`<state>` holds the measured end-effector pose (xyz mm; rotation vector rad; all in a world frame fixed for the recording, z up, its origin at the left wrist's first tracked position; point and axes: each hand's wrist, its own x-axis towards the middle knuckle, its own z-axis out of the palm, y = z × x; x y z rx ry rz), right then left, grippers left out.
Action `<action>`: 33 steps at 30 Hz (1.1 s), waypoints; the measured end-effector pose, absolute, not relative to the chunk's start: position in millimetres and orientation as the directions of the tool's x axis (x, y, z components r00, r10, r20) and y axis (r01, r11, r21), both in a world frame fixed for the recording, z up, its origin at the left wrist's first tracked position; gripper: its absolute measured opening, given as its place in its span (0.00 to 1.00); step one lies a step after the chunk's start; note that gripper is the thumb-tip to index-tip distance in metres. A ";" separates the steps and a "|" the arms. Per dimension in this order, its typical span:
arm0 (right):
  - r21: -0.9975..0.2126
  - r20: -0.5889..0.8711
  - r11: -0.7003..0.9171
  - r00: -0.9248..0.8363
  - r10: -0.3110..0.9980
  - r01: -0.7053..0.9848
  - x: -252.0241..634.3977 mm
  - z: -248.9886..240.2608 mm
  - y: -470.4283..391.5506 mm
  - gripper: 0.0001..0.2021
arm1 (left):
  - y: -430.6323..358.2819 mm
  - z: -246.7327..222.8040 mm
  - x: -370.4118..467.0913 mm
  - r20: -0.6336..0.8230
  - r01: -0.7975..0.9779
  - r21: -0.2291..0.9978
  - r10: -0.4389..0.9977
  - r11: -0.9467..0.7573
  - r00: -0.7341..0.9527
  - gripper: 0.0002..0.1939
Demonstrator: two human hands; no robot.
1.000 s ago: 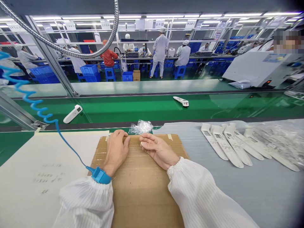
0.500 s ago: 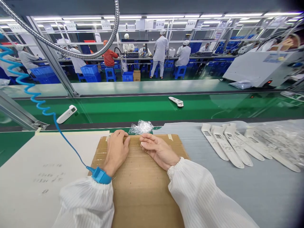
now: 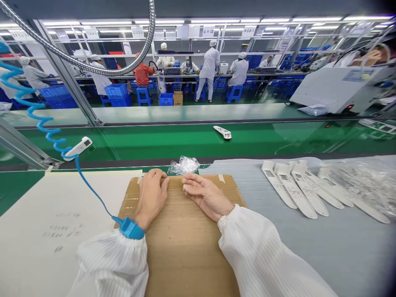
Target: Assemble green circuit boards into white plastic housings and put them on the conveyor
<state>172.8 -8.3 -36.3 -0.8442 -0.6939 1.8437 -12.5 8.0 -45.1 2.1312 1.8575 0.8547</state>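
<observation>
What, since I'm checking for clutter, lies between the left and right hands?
Only bare cardboard shows between the left hand and right hand in the head view.

At lower centre, a flat brown cardboard sheet with faint horizontal ribbing; at bottom, white cloth sleeves with thin grey pinstripes; at left, a blue coiled cord; across mid-frame, a long glossy green belt; at lower right, a pale grey foam sheet

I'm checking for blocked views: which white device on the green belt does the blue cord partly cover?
The leftmost white device, whose left end the blue cord crosses; others farther right, such as the central device, lie clear of the cord.
</observation>
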 end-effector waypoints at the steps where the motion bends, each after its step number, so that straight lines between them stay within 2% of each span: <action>1: -0.761 -0.251 -0.380 -0.302 0.920 -0.526 172.7 -36.3 -8.3 0.21 | 8.1 -45.3 -12.5 0.295 0.846 0.494 0.954 -0.198 0.051 0.06; 5: -0.762 -0.254 -0.380 -0.297 0.920 -0.524 172.5 -36.1 -7.9 0.21 | 8.4 -46.2 -12.2 0.278 0.849 0.496 0.960 -0.182 0.044 0.07; 9: -0.766 -0.252 -0.377 -0.295 0.922 -0.521 172.6 -36.1 -7.9 0.21 | 8.2 -47.2 -12.2 0.289 0.843 0.510 0.957 -0.169 0.018 0.14; 13: -0.765 -0.248 -0.379 -0.305 0.920 -0.521 172.6 -36.3 -8.3 0.21 | 8.2 -47.4 -12.3 0.277 0.847 0.498 0.960 -0.186 0.048 0.11; 16: -0.761 -0.248 -0.379 -0.304 0.920 -0.526 172.7 -36.1 -8.3 0.21 | 8.2 -46.9 -12.2 0.290 0.845 0.504 0.957 -0.179 0.030 0.14; 21: -0.763 -0.251 -0.380 -0.301 0.920 -0.523 172.9 -35.3 -7.8 0.21 | 8.0 -46.1 -12.6 0.279 0.849 0.495 0.959 -0.183 0.044 0.11; 28: -0.758 -0.262 -0.382 -0.289 0.920 -0.528 172.3 -34.5 -8.2 0.21 | 7.3 -47.7 -12.4 0.287 0.835 0.526 0.958 -0.161 0.004 0.17; 33: -0.762 -0.259 -0.383 -0.296 0.919 -0.523 172.8 -35.3 -9.0 0.21 | 4.7 -45.5 -10.6 0.298 0.777 0.606 0.954 -0.169 -0.024 0.31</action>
